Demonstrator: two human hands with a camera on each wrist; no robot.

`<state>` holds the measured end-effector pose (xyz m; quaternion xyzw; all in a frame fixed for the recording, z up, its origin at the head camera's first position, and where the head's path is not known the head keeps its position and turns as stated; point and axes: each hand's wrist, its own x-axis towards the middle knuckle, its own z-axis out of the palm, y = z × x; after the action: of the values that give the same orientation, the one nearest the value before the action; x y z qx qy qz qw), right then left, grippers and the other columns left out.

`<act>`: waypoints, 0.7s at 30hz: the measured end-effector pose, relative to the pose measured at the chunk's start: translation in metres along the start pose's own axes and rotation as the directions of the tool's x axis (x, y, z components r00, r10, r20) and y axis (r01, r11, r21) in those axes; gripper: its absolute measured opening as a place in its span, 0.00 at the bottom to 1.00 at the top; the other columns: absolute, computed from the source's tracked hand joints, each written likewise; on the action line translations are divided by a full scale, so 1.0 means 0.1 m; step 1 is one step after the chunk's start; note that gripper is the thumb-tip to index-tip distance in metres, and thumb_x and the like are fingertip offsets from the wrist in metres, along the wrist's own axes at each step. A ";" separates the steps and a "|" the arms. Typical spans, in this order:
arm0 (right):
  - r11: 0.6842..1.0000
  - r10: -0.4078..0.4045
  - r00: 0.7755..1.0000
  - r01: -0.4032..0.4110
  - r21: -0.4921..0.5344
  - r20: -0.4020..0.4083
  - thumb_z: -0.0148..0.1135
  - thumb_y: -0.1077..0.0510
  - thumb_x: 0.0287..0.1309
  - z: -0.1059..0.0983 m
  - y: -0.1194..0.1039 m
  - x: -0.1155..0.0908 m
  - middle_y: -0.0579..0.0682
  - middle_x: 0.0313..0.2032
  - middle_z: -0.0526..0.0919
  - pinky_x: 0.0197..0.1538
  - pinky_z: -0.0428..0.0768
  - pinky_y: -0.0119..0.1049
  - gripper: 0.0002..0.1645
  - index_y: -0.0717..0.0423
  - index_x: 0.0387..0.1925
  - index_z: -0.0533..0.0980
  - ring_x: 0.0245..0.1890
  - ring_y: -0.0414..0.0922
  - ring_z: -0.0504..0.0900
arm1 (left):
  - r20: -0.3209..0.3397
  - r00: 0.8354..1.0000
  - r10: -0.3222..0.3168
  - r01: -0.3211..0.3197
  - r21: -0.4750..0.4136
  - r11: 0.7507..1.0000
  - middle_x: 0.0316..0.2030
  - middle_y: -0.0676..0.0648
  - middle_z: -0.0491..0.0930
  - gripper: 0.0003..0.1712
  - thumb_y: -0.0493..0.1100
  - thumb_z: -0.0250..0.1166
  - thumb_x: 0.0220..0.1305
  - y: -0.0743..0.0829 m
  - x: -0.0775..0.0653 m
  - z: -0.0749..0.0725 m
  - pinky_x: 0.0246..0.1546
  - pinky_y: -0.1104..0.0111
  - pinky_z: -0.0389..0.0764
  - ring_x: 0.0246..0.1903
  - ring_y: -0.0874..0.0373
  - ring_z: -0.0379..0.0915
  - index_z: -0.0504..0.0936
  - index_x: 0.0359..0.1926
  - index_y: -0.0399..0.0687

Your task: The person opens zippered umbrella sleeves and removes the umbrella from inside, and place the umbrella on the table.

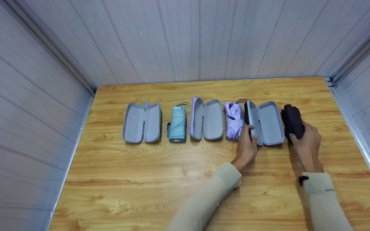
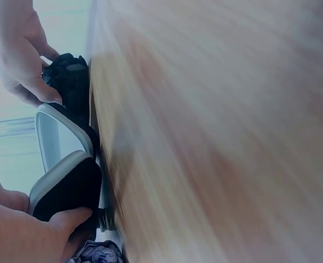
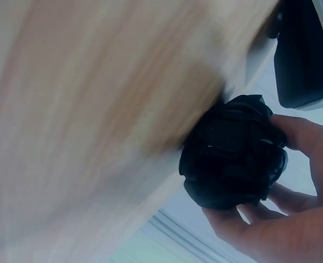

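Note:
A black folded umbrella [image 1: 292, 120] is at the right end of the row, gripped by my right hand [image 1: 308, 146] with thumb and fingers on either side. In the right wrist view, the umbrella's crumpled end [image 3: 232, 153] faces the camera, at the tabletop. Just left of it an open black case [image 1: 271, 123] with a grey lining shows its hollow insides. My left hand [image 1: 247, 147] holds this case by its left half, thumb on one side and fingers on the other; the left wrist view shows the black outer shell [image 2: 68, 189]. A purple folded umbrella [image 1: 234, 125] lies close beside that hand.
Further left on the wooden table [image 1: 140, 186] stand an open purple case [image 1: 213, 120], a teal folded umbrella [image 1: 177, 125] and another open grey-lined case [image 1: 133, 123]. Pale panelled walls [image 1: 185, 41] enclose the table at the back and both sides.

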<state>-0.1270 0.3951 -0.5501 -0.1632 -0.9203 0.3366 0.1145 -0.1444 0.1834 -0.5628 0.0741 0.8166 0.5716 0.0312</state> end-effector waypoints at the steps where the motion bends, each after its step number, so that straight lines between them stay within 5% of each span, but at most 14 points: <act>1: 1.000 0.005 1.000 -0.005 -0.006 0.009 0.66 0.66 0.68 0.00 0.00 0.00 0.81 0.66 0.67 0.66 0.64 0.73 0.38 0.75 0.74 0.64 0.65 0.80 0.64 | 0.005 1.000 -0.009 0.009 0.004 1.000 0.62 0.43 0.78 0.16 0.32 0.58 0.78 0.01 0.01 0.00 0.63 0.67 0.75 0.62 0.57 0.74 0.74 0.62 0.44; 5: 1.000 0.018 0.999 -0.017 -0.015 0.035 0.66 0.65 0.69 -0.02 -0.02 0.00 0.80 0.69 0.65 0.67 0.63 0.73 0.39 0.75 0.75 0.62 0.67 0.80 0.62 | 0.013 1.000 -0.013 0.013 0.015 1.000 0.61 0.44 0.78 0.16 0.32 0.58 0.78 0.03 0.02 -0.01 0.62 0.69 0.75 0.61 0.59 0.74 0.74 0.63 0.45; 12: 1.000 -0.023 0.999 0.023 -0.010 0.028 0.67 0.65 0.67 -0.02 -0.01 -0.01 0.81 0.66 0.67 0.65 0.64 0.74 0.39 0.75 0.74 0.63 0.65 0.81 0.64 | -0.031 0.995 0.098 -0.097 0.032 0.995 0.67 0.36 0.75 0.16 0.29 0.58 0.76 -0.09 0.03 0.05 0.70 0.62 0.71 0.71 0.48 0.69 0.74 0.62 0.38; 17: 1.000 -0.025 0.999 0.026 -0.017 0.032 0.67 0.64 0.67 -0.02 0.00 -0.03 0.81 0.67 0.67 0.64 0.64 0.74 0.40 0.74 0.74 0.64 0.65 0.81 0.63 | 0.001 0.999 0.045 -0.045 0.016 0.999 0.75 0.34 0.66 0.17 0.30 0.57 0.78 0.01 0.01 -0.02 0.77 0.59 0.62 0.79 0.44 0.57 0.75 0.64 0.38; 21: 0.999 -0.040 0.999 0.041 -0.021 0.032 0.67 0.63 0.67 -0.03 0.01 -0.04 0.81 0.68 0.66 0.67 0.61 0.73 0.40 0.75 0.74 0.63 0.66 0.81 0.63 | -0.007 0.999 0.042 -0.042 0.040 0.998 0.77 0.36 0.63 0.18 0.31 0.58 0.78 0.05 -0.02 -0.05 0.77 0.60 0.62 0.79 0.46 0.57 0.76 0.65 0.41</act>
<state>-0.1223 0.3961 -0.5484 -0.1403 -0.9287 0.3270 0.1047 -0.1427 0.1804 -0.5563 0.0896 0.8261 0.5561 0.0145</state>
